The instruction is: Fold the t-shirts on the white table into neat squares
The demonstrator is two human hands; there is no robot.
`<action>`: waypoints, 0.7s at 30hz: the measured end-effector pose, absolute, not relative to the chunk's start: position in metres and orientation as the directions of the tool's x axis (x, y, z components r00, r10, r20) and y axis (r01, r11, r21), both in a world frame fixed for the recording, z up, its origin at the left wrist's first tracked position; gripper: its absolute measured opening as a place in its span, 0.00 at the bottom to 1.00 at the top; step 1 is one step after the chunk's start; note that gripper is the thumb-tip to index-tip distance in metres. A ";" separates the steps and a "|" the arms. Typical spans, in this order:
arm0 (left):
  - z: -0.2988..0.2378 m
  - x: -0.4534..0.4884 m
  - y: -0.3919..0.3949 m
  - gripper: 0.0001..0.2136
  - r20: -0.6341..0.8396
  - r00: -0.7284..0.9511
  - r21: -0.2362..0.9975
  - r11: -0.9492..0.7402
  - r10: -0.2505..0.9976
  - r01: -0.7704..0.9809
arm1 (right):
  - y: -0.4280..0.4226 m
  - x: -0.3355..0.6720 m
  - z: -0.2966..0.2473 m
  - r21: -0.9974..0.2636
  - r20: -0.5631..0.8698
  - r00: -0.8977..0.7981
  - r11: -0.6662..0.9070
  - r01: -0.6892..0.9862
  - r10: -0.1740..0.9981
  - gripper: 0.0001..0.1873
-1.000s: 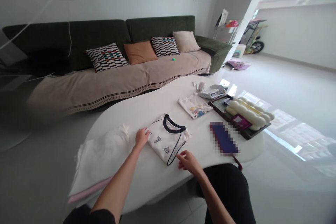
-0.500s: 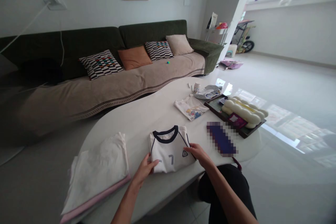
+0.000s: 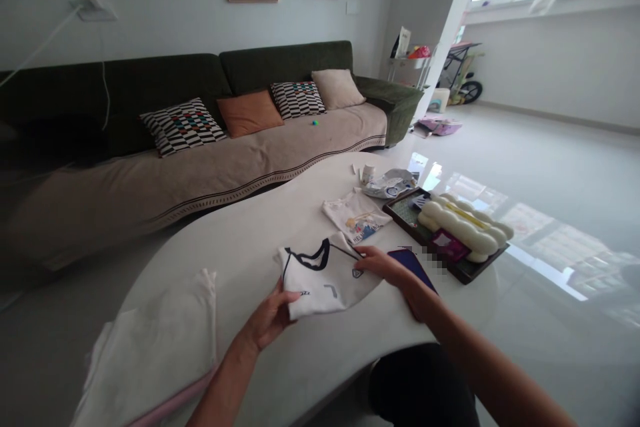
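Observation:
A folded white shirt (image 3: 320,280) with a dark collar and dark piping is held between my two hands over the table. My left hand (image 3: 273,313) grips its lower left edge, thumb on top and fingers underneath. On the right side, my right hand (image 3: 377,263) pinches the shirt near a small triangular badge. The collar is bent and the front sags slightly. Just behind it lies another folded white shirt (image 3: 357,217) with a printed picture. A stack of white and pink cloth (image 3: 155,347) rests at the table's left end.
The white table (image 3: 240,227) has a rounded outline. To the right sit a dark phone-like object (image 3: 411,267) and a dark tray (image 3: 463,273) bearing a cream bumpy item (image 3: 465,223). A crumpled plastic bag (image 3: 393,183) lies behind. A green sofa (image 3: 160,83) stands beyond.
Both hands have lifted the dark-collared shirt and shifted it slightly toward the printed shirt. Its collar has buckled and its front has creased. The view has turned a little.

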State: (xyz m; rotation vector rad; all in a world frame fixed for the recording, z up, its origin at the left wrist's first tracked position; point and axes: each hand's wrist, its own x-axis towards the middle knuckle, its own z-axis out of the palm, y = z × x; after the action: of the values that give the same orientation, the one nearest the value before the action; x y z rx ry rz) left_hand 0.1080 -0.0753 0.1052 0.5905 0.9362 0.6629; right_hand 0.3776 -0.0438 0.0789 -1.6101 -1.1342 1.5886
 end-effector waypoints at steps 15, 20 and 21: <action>0.014 0.274 0.049 0.39 -0.575 0.204 0.790 0.602 0.793 -0.114 | 0.073 0.470 0.050 -0.340 0.072 0.195 -0.160 0.927 0.978 0.29; 0.014 0.242 0.020 0.30 -0.543 0.296 0.803 0.589 0.786 -0.092 | 0.061 0.430 0.018 -0.238 0.010 -0.186 0.183 0.954 0.982 0.37; 0.016 0.234 0.015 0.28 -0.542 0.302 0.805 0.587 0.785 -0.081 | 0.061 0.427 0.017 -0.263 -0.010 -0.253 0.241 0.934 0.967 0.37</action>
State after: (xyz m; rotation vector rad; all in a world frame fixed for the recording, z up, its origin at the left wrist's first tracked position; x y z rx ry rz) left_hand 0.2343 0.0150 0.0163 0.7582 1.1257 0.6528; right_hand 0.4270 0.0607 0.0168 -1.8166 -2.3493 0.3241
